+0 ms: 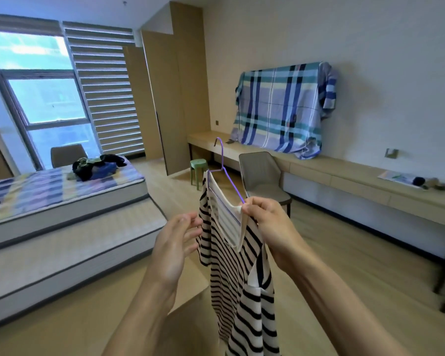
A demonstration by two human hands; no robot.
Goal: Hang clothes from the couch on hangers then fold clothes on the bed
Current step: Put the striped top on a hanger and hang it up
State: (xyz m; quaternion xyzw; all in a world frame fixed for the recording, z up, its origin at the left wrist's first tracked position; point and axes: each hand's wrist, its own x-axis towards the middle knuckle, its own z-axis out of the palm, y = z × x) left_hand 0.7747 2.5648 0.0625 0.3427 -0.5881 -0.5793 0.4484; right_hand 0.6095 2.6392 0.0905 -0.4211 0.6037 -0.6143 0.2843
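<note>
- Striped top (242,278): held up in mid-air before you; one shoulder sits on the purple wire hanger (233,187), the other is not yet seated.
- Right hand (265,222): pinches the neckline and hanger arm together.
- Left hand (175,242): fingers straight, touching the top's shoulder edge.
- Risk: release your pinch early and the top will likely slide off; tugging may stretch the neckline.
- Bed (23,196): striped sheet, with a clothes pile (98,167) unfolded.
- Surface (344,170): long, wooden, against the wall; plaid sheet (278,106) draped above; grey chair (261,173) and green stool (198,164) nearby.
</note>
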